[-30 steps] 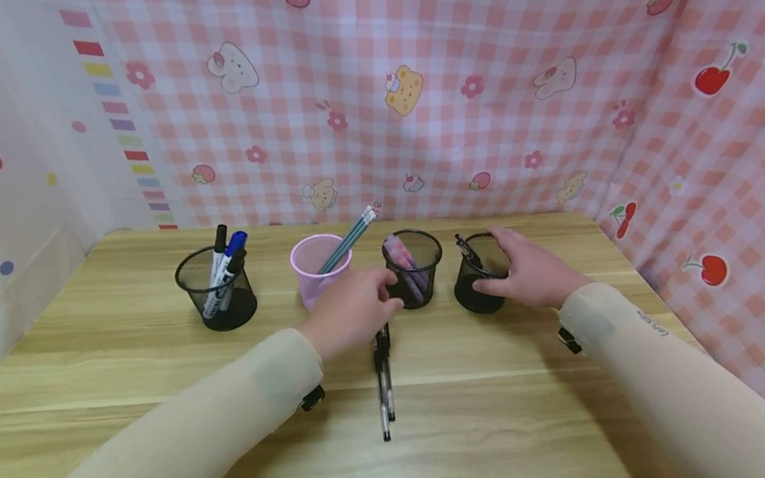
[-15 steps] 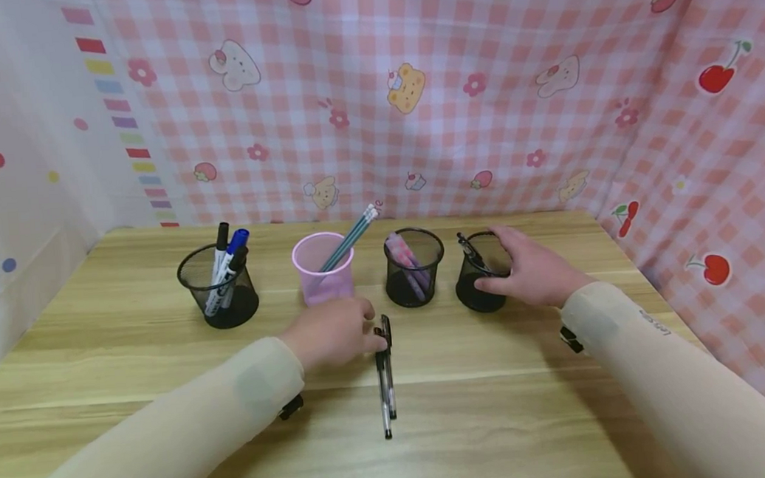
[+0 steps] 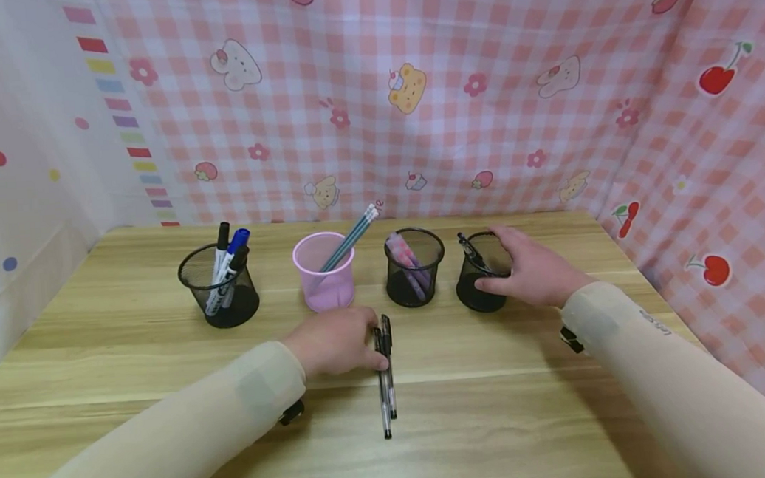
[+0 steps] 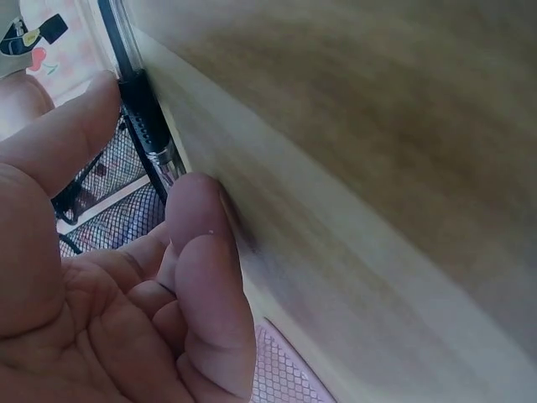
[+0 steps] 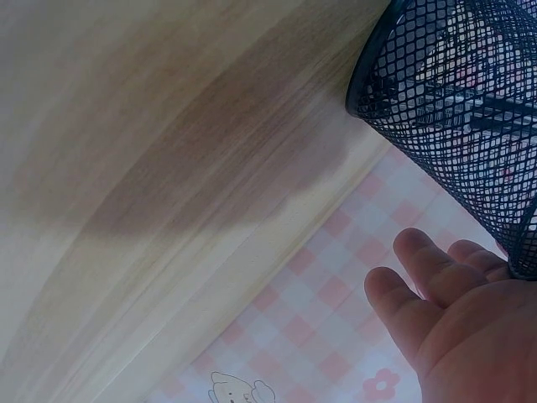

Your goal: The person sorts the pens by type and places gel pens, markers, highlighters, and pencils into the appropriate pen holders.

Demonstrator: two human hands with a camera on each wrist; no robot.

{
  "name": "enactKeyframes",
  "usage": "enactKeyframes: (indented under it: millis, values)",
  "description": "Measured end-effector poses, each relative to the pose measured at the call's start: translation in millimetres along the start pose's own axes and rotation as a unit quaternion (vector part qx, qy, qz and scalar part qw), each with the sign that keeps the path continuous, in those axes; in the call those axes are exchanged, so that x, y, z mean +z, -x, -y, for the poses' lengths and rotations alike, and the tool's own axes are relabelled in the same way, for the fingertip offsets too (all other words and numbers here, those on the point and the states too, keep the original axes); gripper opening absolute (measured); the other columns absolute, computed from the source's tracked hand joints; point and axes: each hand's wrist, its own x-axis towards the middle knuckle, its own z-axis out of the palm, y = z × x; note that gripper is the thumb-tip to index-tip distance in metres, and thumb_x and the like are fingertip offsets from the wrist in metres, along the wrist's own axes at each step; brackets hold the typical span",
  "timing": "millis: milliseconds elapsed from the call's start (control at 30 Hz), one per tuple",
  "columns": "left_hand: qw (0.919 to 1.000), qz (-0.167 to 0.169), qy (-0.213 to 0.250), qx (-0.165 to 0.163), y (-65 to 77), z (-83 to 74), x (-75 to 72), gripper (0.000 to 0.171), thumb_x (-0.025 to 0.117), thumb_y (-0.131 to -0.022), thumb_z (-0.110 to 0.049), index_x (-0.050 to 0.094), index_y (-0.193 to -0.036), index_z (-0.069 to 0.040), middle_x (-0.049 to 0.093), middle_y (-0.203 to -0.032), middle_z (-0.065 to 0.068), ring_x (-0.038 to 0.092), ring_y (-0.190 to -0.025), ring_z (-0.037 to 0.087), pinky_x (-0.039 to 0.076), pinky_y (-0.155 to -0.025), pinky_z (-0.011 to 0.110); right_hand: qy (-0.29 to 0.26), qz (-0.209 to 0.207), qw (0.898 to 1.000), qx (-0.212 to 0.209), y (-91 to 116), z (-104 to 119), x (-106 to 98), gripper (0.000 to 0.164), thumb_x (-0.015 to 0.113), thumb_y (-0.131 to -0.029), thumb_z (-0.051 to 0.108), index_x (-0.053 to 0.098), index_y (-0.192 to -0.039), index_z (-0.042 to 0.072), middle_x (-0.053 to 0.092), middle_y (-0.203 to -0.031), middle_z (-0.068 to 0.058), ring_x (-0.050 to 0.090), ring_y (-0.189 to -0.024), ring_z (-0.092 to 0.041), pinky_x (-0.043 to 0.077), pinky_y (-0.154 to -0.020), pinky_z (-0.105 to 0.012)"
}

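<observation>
Two clear-barrelled pens with black ends lie side by side on the table: the left pen (image 3: 385, 409) and the right pen (image 3: 388, 342). My left hand (image 3: 336, 340) pinches the left pen near its far end, thumb over the barrel. In the left wrist view the thumb (image 4: 88, 113) lies against a pen (image 4: 147, 117), with curled fingertips beside its tip. At the right, my right hand (image 3: 534, 269) holds a black mesh pen cup (image 3: 476, 295) by its side and rim, thumb in front. Dark pens (image 3: 470, 251) lean inside this cup, also visible through its mesh.
Left of that cup stand a black mesh cup (image 3: 399, 286) of purple pens, a pink cup (image 3: 326, 291) with green pencils (image 3: 349, 240), and a black mesh cup (image 3: 231, 316) with markers (image 3: 225, 272). A checked curtain (image 3: 344, 71) hangs behind the wooden table (image 3: 489, 424).
My left hand has come down from beside the purple pens' cup to the two pens on the table, its thumb now on the left one. The right hand stays on its cup.
</observation>
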Motion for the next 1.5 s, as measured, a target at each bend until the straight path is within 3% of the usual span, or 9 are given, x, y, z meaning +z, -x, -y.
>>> enactKeyframes:
  millis: [367,500,733,967,1300,1500]
  values:
    - [0.9991,0.023,0.034,-0.012,-0.1,0.4,-3.0,0.072,0.085,-0.086,-0.045,0.060,-0.143,-0.008,0.071,-0.132,0.010,0.069,-0.118,0.027,0.053,-0.109,0.049,-0.003,-0.013,1.000,-0.009,0.5,0.9,1.0,0.107,0.075,-0.092,0.056,0.017,-0.168,0.007,0.024,-0.172,-0.022,0.029,-0.157,-0.045,0.030,-0.123,-0.067]
    - [0.9982,0.023,0.050,-0.023,-0.2,-0.7,-2.3,0.070,0.084,-0.086,-0.038,0.059,-0.144,-0.007,0.070,-0.134,0.011,0.069,-0.114,0.026,0.053,-0.109,0.049,-0.003,-0.014,1.000,-0.012,0.8,1.1,0.8,0.107,0.075,-0.092,0.056,0.018,-0.168,0.006,0.024,-0.172,-0.023,0.029,-0.157,-0.045,0.029,-0.124,-0.066]
    - [0.9980,0.014,0.055,-0.030,0.5,0.0,-1.7,0.065,0.083,-0.085,-0.027,0.059,-0.142,-0.006,0.073,-0.110,0.005,0.066,-0.095,0.020,0.057,-0.100,0.047,-0.008,-0.014,1.000,-0.012,1.5,1.0,1.1,0.107,0.076,-0.092,0.055,0.017,-0.168,0.007,0.024,-0.172,-0.022,0.029,-0.157,-0.045,0.030,-0.124,-0.066]
    - [0.9991,0.007,0.035,-0.025,-1.7,0.2,-0.4,0.053,0.080,-0.090,-0.024,0.061,-0.136,-0.006,0.068,-0.095,0.001,0.065,-0.091,0.020,0.058,-0.096,0.045,-0.008,-0.016,1.000,-0.015,1.0,1.4,1.0,0.106,0.076,-0.092,0.055,0.018,-0.168,0.007,0.025,-0.172,-0.022,0.030,-0.156,-0.045,0.030,-0.124,-0.066]
    - [0.9993,0.007,0.023,-0.028,-3.6,1.8,0.3,0.053,0.076,-0.088,-0.017,0.061,-0.139,-0.012,0.070,-0.101,0.001,0.064,-0.093,0.021,0.057,-0.095,0.046,-0.003,-0.013,1.000,-0.005,1.3,0.8,1.3,0.109,0.074,-0.092,0.058,0.016,-0.169,0.008,0.022,-0.173,-0.022,0.027,-0.157,-0.046,0.029,-0.124,-0.067]
    - [0.9987,0.000,0.032,-0.040,-2.1,2.0,0.1,0.060,0.073,-0.090,-0.021,0.056,-0.147,-0.013,0.073,-0.124,0.009,0.069,-0.106,0.025,0.058,-0.099,0.049,-0.003,-0.018,1.000,-0.008,1.1,0.8,1.7,0.108,0.075,-0.092,0.058,0.017,-0.168,0.008,0.024,-0.172,-0.022,0.029,-0.157,-0.045,0.030,-0.124,-0.066]
